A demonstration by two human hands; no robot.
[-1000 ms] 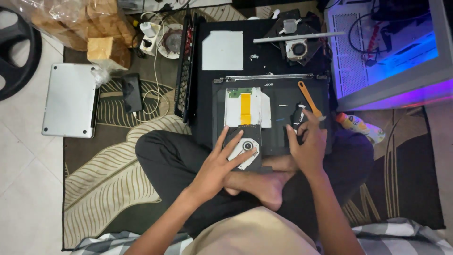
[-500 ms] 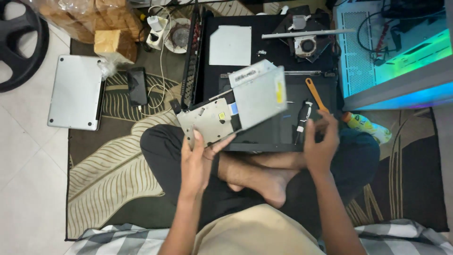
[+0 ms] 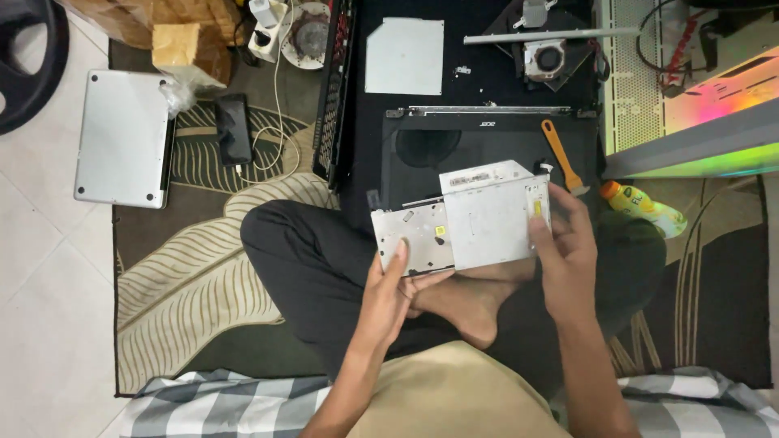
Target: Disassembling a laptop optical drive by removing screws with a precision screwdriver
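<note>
While half a second ago it tilted higher, the optical drive [image 3: 479, 223] now sits level above the laptop base [image 3: 487, 150], left hand [image 3: 389, 296] and right hand [image 3: 564, 251] both clamped on its ends.

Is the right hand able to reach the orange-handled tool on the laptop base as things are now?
Probably yes. The orange-handled tool lies uncovered on the black laptop base, just beyond the right hand. But that hand grips the silver optical drive, so it must let go first.

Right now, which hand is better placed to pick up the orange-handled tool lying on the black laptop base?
Right. The right hand grips the silver optical drive at the end nearest the orange-handled tool; the left hand is farther away.
</note>
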